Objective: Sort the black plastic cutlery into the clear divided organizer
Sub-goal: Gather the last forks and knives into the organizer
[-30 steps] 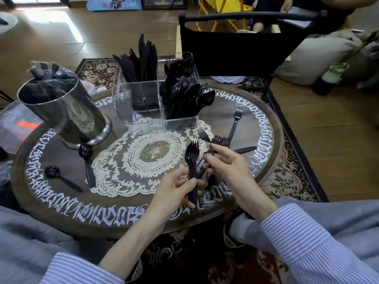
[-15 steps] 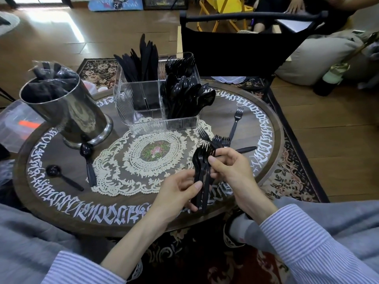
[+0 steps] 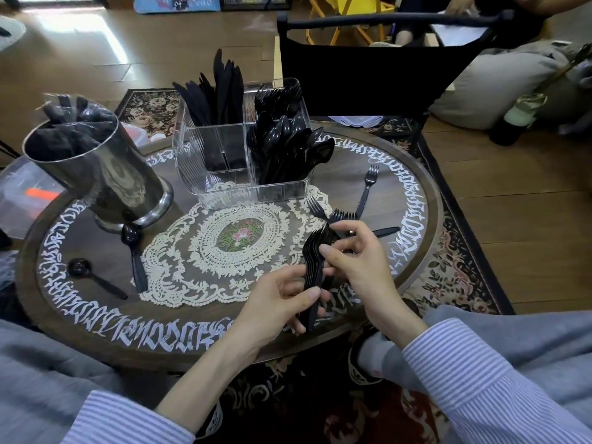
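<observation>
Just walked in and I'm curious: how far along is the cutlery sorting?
Well along. The clear organizer already holds knives and spoons. Both hands, left hand and right hand, hold a stack of forks. Left: loose forks and two spoons on the table, plus the metal cup.

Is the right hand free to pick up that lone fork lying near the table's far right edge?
Probably not yet: the right hand and left hand both grip the fork stack. Nothing blocks the lone fork.

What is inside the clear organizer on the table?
The clear organizer holds black knives in its left compartment, spoons in front right, forks behind. Their handles' lower ends are crowded together, uncountable.
</observation>
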